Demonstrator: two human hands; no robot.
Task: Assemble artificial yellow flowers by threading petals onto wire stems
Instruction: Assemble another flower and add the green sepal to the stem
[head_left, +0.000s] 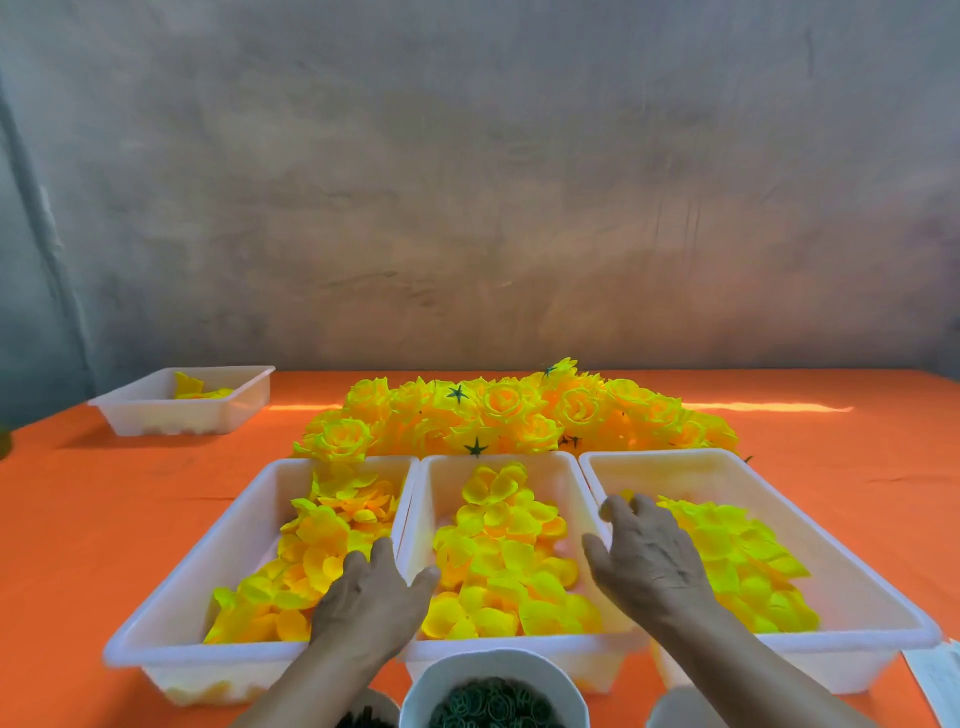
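Three white trays of loose yellow petals stand side by side: the left tray (171, 587), the middle tray (566, 488) and the right tray (857, 582). My left hand (371, 603) lies across the adjoining walls of the left and middle trays. Its fingers reach fairly straight onto the left tray's petals (311, 545), and its thumb is over the middle tray. My right hand (647, 558) straddles the right tray's left wall, fingers curled down inside it, thumb on the middle tray's side. Finished yellow flowers (498, 410) are heaped behind the trays. No wire stem shows.
A white bowl of dark green rings (493, 696) sits at the near edge, with another container's rim (675, 706) to its right. A smaller white tray (182, 402) holding a few petals stands at the far left. An orange cloth (104, 493) covers the table and a grey wall rises behind it.
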